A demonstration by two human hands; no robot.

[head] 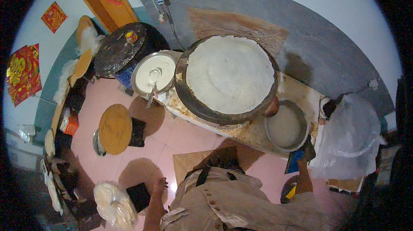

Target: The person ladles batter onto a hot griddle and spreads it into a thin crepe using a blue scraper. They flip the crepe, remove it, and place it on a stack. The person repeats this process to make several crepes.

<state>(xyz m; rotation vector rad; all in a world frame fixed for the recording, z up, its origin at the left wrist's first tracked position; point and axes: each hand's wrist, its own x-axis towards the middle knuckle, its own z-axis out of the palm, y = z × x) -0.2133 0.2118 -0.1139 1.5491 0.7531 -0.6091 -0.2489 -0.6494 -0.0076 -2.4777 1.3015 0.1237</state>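
A thin, pale round of batter or flatbread (pixel 230 76) covers most of a large round griddle (pixel 206 113) on the table in front of me. To its left stands a metal basin of white batter (pixel 143 76) with a ladle (pixel 153 90) resting in it. On the right, a grey pot of cloudy liquid (pixel 285 126) sits beside a brown rounded object (pixel 273 107) against the griddle's rim. My left hand (pixel 160 185) hangs low, away from the table, fingers loosely spread and holding nothing. My right hand (pixel 302 168) is by a blue item (pixel 293 161) below the table corner; its grip is unclear.
A round brown board (pixel 115 129) rests on a low support to the left. Below it lies a clear bag of pale, flat food (pixel 114 203). A dark lidded vat (pixel 119 50) stands at back left. Plastic sheeting (pixel 350 140) drapes at right. Cables (pixel 161 2) hang along the wall.
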